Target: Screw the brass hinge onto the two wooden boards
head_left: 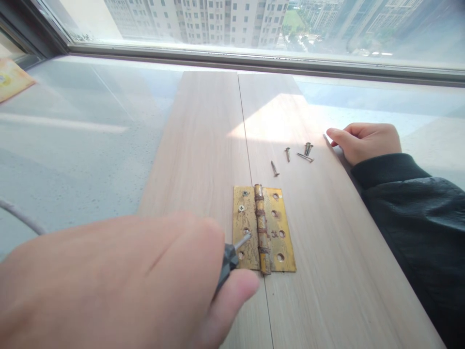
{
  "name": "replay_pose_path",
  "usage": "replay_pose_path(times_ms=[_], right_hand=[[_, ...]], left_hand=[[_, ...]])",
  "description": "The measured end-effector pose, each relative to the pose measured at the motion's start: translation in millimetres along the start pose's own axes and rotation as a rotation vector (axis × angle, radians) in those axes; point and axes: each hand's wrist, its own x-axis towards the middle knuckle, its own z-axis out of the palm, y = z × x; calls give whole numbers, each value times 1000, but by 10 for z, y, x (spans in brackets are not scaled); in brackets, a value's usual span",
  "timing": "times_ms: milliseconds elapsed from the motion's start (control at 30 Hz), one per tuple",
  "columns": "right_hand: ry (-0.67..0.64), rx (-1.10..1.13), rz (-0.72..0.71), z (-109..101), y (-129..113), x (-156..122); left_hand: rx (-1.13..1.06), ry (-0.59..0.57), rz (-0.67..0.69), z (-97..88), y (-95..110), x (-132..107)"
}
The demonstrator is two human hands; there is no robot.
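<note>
**Screwdriver on the hinge, two boards side by side**

In the head view, I see the left hand (pixel 141 281) wrapped round a screwdriver (pixel 228 261), fingers closed on its dark handle and thumb beside it. Its tip meets the third hole from the window end on the left half of a worn brass hinge (pixel 261 223).

The hinge straddles the seam between the left board (pixel 196 140) and the right board (pixel 319 218). Two screws (pixel 241 208) sit in the left half's upper holes. Broad wood runs from the hinge to the right board's outer edge, and more stretches toward the window frame (pixel 254 59). Loose screws (pixel 288 154) lie between hinge and right hand, well inside that edge.

The right hand (pixel 374 140) is at the outer edge, fingers curled; whether they pinch the wood, I can't tell. Its dark sleeve (pixel 410 203) runs along that side. Left of the boards, the pale sill (pixel 90 150) gives wide room, with a cable (pixel 22 215) near the left hand.
</note>
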Motion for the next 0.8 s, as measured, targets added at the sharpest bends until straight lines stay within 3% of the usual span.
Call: replay_pose_path(times_ms=[100, 233, 400, 567, 800], right_hand=[[-6, -10, -1, -14, -23, -17], [-14, -22, -7, -33, -49, -36], [-26, -27, -3, -44, -59, -36], [-29, -32, 6, -42, -60, -25], [-17, -34, 4, -32, -69, -22]], left_hand=[[215, 83, 122, 19, 114, -26], [151, 197, 240, 80, 60, -21], [70, 187, 219, 141, -57, -1], [-4, 296, 264, 156, -71, -7], [-33, 251, 279, 145, -90, -3]])
